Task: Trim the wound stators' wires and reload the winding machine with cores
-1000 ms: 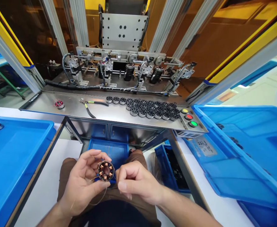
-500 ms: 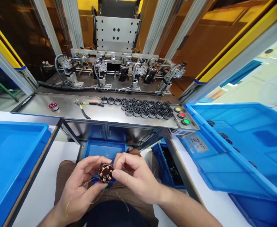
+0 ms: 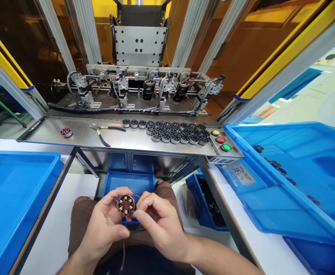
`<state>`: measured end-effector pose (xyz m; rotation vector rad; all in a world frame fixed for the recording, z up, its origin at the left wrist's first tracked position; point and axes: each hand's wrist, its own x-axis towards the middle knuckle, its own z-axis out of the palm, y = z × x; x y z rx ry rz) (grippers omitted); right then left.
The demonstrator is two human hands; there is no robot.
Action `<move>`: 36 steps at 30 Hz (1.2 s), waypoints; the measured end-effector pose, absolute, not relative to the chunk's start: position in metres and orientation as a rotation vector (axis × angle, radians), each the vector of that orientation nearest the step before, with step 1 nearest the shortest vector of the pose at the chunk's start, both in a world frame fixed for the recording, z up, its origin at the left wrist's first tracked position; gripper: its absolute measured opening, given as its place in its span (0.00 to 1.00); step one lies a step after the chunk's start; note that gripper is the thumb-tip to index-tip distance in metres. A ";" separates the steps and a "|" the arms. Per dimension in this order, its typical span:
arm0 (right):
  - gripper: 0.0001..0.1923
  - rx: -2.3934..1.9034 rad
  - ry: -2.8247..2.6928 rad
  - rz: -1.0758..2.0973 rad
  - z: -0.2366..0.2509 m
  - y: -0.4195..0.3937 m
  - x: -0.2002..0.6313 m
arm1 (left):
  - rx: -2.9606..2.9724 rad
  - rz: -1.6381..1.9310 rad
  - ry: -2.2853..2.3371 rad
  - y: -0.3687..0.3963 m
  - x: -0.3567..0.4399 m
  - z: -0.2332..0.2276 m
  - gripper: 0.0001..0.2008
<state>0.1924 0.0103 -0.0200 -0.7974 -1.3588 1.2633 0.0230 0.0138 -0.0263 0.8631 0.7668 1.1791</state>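
- At 7 o'clock in the head view, a wound stator (image 3: 126, 211) sits in a worker's left hand (image 3: 106, 223), its ring of copper coils facing up, apparently so every winding can be seen.
- The left grip is clamped on the stator, fingers curled about its rim and the thumb below, likely steadying it and leaving the near edge free for the other hand.
- The right hand (image 3: 158, 221) meets the stator at its 4 o'clock edge, thumb and forefinger drawn close; whether they are clamped on one of the fine wires there cannot be told.
- A loose lead (image 3: 123, 252) hangs below the left thumb, seemingly left slack.
- At 9 o'clock, cutting pliers (image 3: 99, 134) lie spread on the steel worktop (image 3: 127, 142), probably kept within easy reach.
- Farther out at 9 o'clock, a red-topped stator (image 3: 66, 132) stands by itself, perhaps set apart from the rest.
- Mid-view, black-and-silver cores (image 3: 173, 131) are packed in rows, presumably to save space before the machine fixtures (image 3: 148, 91).
- At 3 o'clock, yellow, red and green push buttons (image 3: 220, 139) sit at the worktop's end, likely clear of the parts.
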 end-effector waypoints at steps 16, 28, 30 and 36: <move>0.09 -0.734 -1.345 1.280 -0.022 0.010 0.188 | 1.902 1.423 1.151 0.000 0.020 -0.025 0.29; 0.11 -0.762 -1.169 1.359 -0.029 0.010 0.180 | 1.847 1.415 1.211 0.002 0.017 -0.023 0.25; 0.11 -0.779 -1.217 1.299 -0.025 0.012 0.180 | 1.904 1.392 1.221 0.003 0.017 -0.023 0.26; 0.08 -0.881 -1.181 1.243 -0.018 0.012 0.176 | 1.935 1.422 1.265 0.002 0.017 -0.025 0.26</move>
